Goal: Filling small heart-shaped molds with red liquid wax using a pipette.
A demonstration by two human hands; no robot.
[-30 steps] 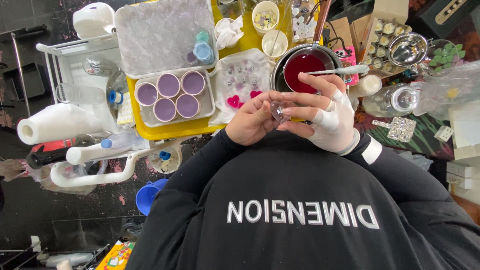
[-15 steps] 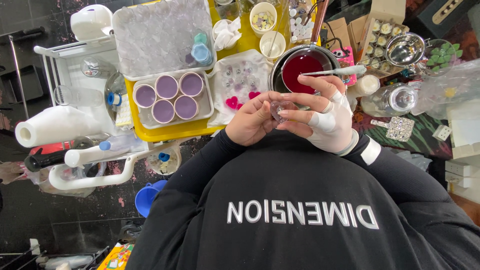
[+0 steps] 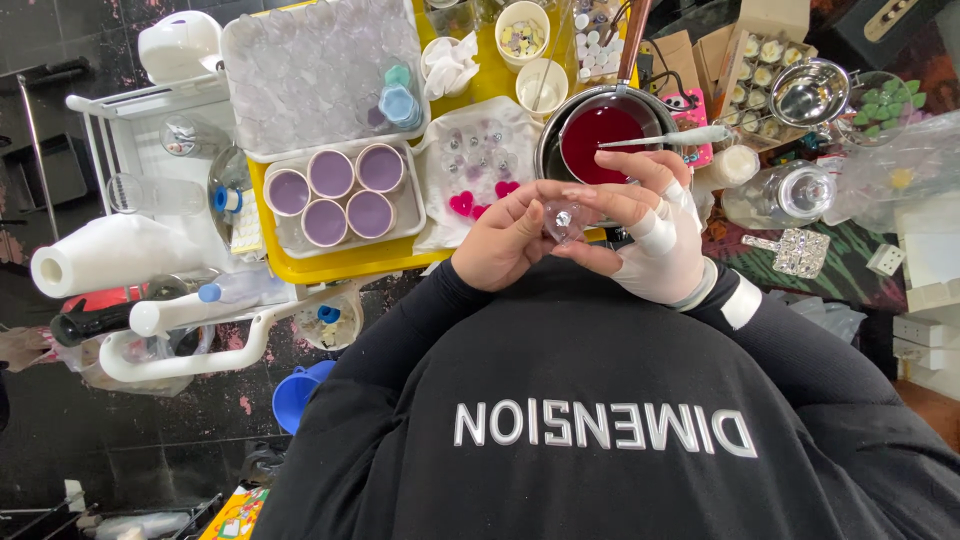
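Note:
My left hand [image 3: 500, 240] and my right hand [image 3: 655, 245] meet in front of my chest, and both pinch a small clear plastic piece [image 3: 565, 218] with a shiny bit in its middle. White tape or wrapping covers my right hand's fingers and wrist. Just beyond my hands stands a metal pot of dark red liquid [image 3: 600, 135] with a white stick [image 3: 672, 138] across its rim. To the left of the pot a clear mould sheet [image 3: 478, 165] holds a few red hearts [image 3: 462, 203].
A yellow tray [image 3: 330, 262] carries a white box with several purple-filled cups [image 3: 340, 190], a large clear mould sheet [image 3: 320, 70] and paper cups [image 3: 523, 30]. A white cart and paper roll [image 3: 95, 255] are left. Glass jars [image 3: 795, 192], a metal bowl [image 3: 808, 92] and boxes are right.
My hands stay almost where they were, still together on the clear piece. The view has shifted only slightly.

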